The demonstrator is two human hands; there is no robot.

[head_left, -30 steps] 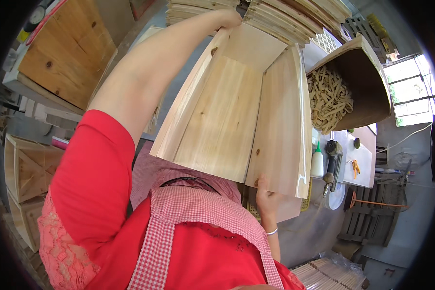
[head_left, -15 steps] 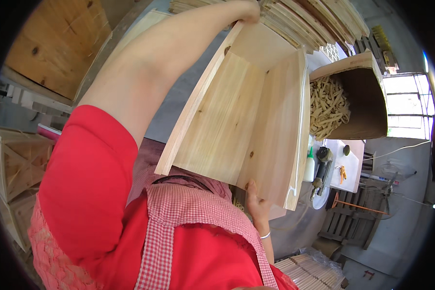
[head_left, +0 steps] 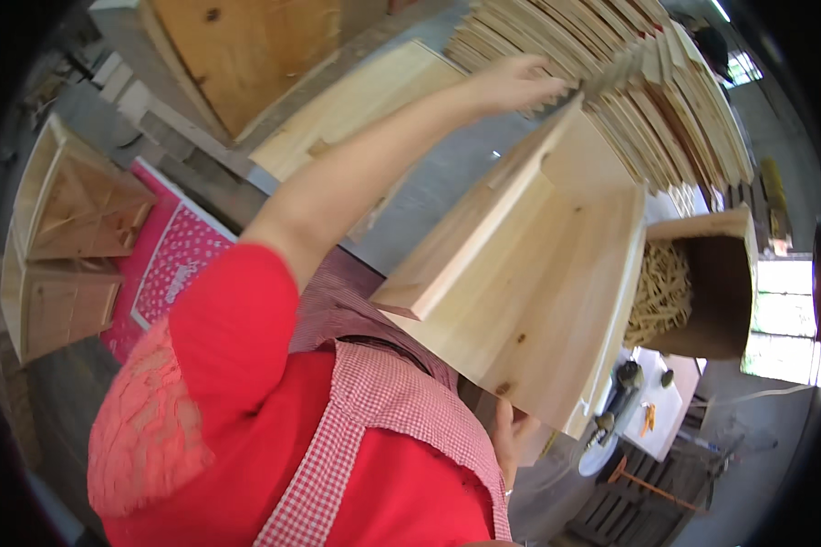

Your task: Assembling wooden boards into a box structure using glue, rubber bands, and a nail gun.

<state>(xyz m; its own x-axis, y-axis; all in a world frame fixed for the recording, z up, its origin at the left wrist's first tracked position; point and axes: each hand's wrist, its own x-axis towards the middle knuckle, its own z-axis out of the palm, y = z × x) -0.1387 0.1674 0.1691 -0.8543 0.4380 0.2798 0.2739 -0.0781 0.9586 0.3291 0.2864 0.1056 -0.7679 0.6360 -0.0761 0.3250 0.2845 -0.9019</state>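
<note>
A pale wooden box (head_left: 556, 283) with a left wall, a right wall and a far end panel lies tilted in front of my apron, its near end without a panel. A white line runs along the top edge of its right wall. My right hand (head_left: 511, 436) grips the near lower edge, thumb up against the wood and the other fingers mostly hidden. Stretched across to the far left corner, my left hand (head_left: 520, 84) is slightly blurred, its fingers reaching toward that corner with nothing visible in them.
Stacked wooden panels (head_left: 666, 109) stand beyond the box. To its right is a cardboard carton (head_left: 716, 319) full of thin wood strips (head_left: 659, 294). A flat wooden board (head_left: 356, 109) lies at the far left. Wooden crates (head_left: 73, 219) stand by a pink patterned sheet (head_left: 187, 260).
My view has turned, so the box appears farther right and lower. My left hand, earlier at the box's far left corner, now shows beside it with fingers visible. My right hand keeps its grip.
</note>
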